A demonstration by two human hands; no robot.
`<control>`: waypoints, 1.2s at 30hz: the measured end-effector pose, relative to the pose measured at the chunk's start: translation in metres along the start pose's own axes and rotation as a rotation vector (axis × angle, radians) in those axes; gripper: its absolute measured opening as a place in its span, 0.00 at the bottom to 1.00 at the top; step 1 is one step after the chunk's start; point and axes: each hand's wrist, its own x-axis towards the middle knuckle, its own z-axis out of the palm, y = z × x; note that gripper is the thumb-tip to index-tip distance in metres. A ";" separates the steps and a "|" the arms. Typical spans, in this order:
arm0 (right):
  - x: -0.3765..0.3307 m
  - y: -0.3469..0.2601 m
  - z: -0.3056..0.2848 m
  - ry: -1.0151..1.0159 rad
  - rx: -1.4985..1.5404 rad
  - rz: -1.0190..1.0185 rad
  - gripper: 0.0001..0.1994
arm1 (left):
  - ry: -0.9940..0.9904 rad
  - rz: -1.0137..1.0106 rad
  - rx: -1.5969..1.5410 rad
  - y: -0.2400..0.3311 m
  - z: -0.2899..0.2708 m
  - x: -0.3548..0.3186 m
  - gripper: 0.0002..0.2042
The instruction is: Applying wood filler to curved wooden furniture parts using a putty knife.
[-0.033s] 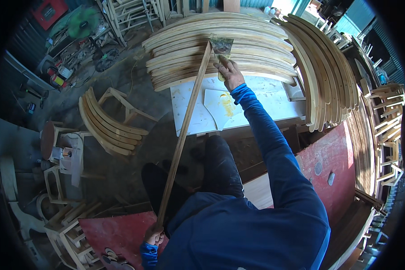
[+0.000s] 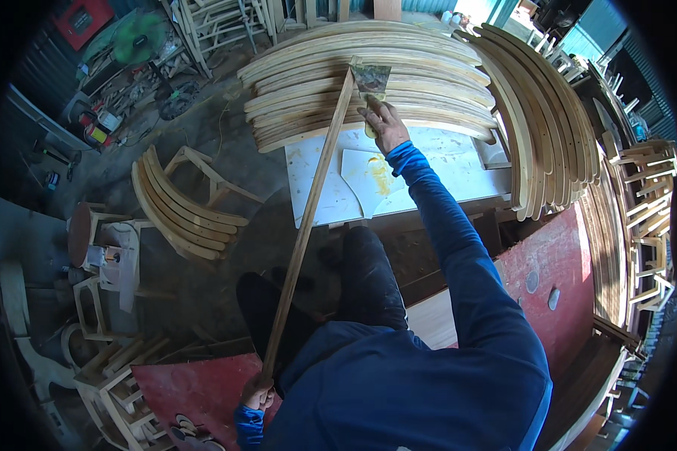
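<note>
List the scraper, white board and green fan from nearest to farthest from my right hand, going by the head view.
1. Scraper: held in the right hand.
2. White board: below the hand in the picture.
3. Green fan: far back, left.

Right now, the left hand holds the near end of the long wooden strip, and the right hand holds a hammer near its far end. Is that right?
Not quite: the head view shows the right hand holding a scraper, not a hammer, near the far end of the long wooden strip. The left hand holds its near end.
</note>
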 end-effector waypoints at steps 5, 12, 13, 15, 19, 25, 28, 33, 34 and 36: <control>-0.007 -0.008 -0.018 -0.092 -0.041 0.012 0.26 | 0.018 -0.057 0.012 0.006 0.006 -0.003 0.13; 0.017 -0.012 -0.052 -0.024 -0.013 0.022 0.25 | 0.087 -0.053 0.088 0.010 0.015 -0.003 0.13; 0.020 -0.010 -0.051 0.020 -0.029 -0.012 0.24 | 0.066 -0.053 0.079 0.010 0.015 -0.002 0.13; 0.021 -0.009 -0.046 -0.006 -0.016 0.017 0.24 | 0.074 -0.033 0.094 0.009 0.016 -0.002 0.13; 0.016 -0.013 -0.041 -0.123 -0.091 -0.009 0.23 | 0.093 -0.045 0.106 0.012 0.020 -0.003 0.14; 0.036 -0.008 -0.058 -0.027 0.046 -0.004 0.21 | 0.160 -0.029 0.198 0.015 0.029 -0.007 0.14; 0.045 -0.006 -0.057 -0.069 0.042 0.032 0.23 | 0.146 0.008 0.182 0.014 0.031 -0.006 0.14; 0.033 -0.015 -0.053 -0.241 -0.023 0.036 0.20 | 0.143 0.003 0.221 0.012 0.027 -0.004 0.15; 0.031 -0.013 -0.056 -0.104 0.035 -0.025 0.17 | 0.130 0.000 0.214 0.011 0.027 -0.004 0.15; 0.034 -0.005 -0.063 -0.010 0.130 0.082 0.15 | 0.147 -0.016 0.187 0.010 0.025 -0.003 0.16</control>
